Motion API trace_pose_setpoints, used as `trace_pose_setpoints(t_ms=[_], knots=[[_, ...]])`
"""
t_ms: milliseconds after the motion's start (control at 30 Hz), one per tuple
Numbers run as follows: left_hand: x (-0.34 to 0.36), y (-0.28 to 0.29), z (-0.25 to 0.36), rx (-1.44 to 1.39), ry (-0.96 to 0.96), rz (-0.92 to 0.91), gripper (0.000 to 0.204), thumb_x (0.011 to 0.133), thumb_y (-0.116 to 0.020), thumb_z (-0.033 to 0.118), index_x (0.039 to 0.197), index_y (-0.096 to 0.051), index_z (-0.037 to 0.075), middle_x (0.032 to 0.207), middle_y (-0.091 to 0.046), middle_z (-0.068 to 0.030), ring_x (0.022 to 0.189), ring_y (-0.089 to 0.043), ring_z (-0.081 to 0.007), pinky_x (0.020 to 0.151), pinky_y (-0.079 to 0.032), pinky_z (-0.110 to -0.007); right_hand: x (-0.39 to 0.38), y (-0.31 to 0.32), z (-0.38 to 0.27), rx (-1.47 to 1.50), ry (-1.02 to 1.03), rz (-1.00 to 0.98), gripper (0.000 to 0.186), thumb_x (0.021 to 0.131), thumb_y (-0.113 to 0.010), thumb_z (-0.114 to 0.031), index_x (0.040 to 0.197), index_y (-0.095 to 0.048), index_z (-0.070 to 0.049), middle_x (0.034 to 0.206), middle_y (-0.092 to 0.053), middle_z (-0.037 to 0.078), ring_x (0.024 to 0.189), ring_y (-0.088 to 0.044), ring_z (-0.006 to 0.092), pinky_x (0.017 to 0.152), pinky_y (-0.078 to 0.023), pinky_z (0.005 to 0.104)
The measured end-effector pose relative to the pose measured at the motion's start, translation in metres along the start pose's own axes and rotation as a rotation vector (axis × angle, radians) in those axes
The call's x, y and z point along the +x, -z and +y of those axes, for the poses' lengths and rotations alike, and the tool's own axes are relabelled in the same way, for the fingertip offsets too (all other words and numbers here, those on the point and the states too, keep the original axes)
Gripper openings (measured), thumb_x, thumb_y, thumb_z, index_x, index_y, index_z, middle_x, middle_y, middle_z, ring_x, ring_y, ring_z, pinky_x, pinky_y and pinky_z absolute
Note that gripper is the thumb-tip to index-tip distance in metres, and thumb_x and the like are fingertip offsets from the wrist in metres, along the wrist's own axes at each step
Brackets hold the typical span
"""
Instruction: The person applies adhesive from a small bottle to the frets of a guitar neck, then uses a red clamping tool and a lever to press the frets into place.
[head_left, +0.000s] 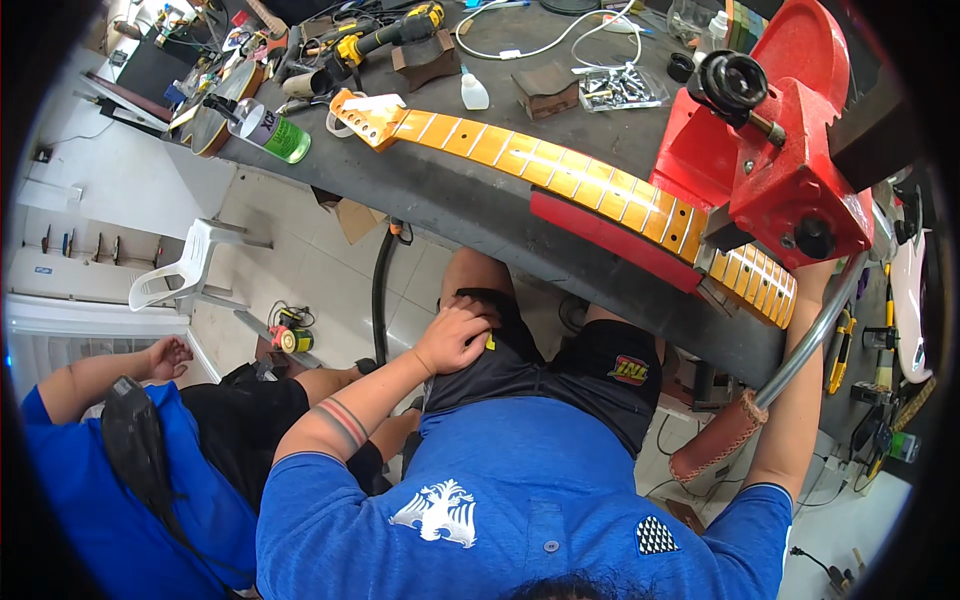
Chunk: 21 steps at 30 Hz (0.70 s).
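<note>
A guitar neck (560,170) with a yellow-orange fretboard lies slantwise on the dark workbench (450,200). Its near end sits under a red lever press (790,170). My left hand (455,335) rests on my left thigh, fingers curled on the black shorts, holding nothing. My right forearm (800,400) reaches up toward the neck's near end; the hand itself is hidden behind the neck and the press. The press's metal lever with a leather-wrapped grip (720,440) hangs down beside that forearm.
Another person in a blue shirt sits at my left, a hand (165,355) raised. On the bench are a green can (278,132), a yellow drill (390,35), a white squeeze bottle (473,92) and a tray of small metal parts (620,88). A white plastic chair (190,265) stands on the floor.
</note>
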<state>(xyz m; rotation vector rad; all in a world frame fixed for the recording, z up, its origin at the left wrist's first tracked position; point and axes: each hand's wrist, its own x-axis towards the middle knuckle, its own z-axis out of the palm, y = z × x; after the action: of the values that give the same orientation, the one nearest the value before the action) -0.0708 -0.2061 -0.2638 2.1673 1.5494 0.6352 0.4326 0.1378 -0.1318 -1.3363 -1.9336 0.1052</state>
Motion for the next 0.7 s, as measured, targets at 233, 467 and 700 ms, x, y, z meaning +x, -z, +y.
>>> trace_pose_setpoints(t_ms=[233, 467, 700], knots=[[-0.001, 0.004, 0.002, 0.015, 0.022, 0.014, 0.021, 0.092, -0.07, 0.015, 0.111, -0.075, 0.011, 0.122, -0.071, -0.0095, 0.117, -0.06, -0.0368, 0.11, -0.045, -0.047, 0.004, -0.006, 0.0, 0.015, -0.019, 0.02, 0.037, 0.098, -0.074, -0.02, 0.132, -0.072, -0.004, 0.129, -0.074, 0.018, 0.122, -0.069, 0.036, 0.106, -0.052, 0.0452], [-0.003, 0.004, 0.001, 0.076, -0.012, 0.064, 0.017, 0.092, -0.071, 0.018, 0.108, -0.074, 0.012, 0.116, -0.068, -0.0101, 0.116, -0.061, -0.034, 0.104, -0.046, -0.047, -0.003, -0.013, 0.008, 0.067, -0.078, 0.011, 0.035, 0.101, -0.071, -0.02, 0.131, -0.071, -0.003, 0.127, -0.074, 0.02, 0.119, -0.07, 0.0366, 0.104, -0.053, 0.0443], [-0.012, 0.004, -0.001, -0.013, -0.001, 0.125, 0.021, 0.093, -0.07, 0.018, 0.113, -0.075, 0.011, 0.12, -0.074, -0.0062, 0.115, -0.064, -0.0291, 0.108, -0.045, -0.046, -0.004, -0.019, 0.012, 0.069, -0.13, -0.009, 0.032, 0.104, -0.067, -0.019, 0.131, -0.071, -0.001, 0.125, -0.075, 0.021, 0.116, -0.071, 0.0372, 0.101, -0.054, 0.0434]])
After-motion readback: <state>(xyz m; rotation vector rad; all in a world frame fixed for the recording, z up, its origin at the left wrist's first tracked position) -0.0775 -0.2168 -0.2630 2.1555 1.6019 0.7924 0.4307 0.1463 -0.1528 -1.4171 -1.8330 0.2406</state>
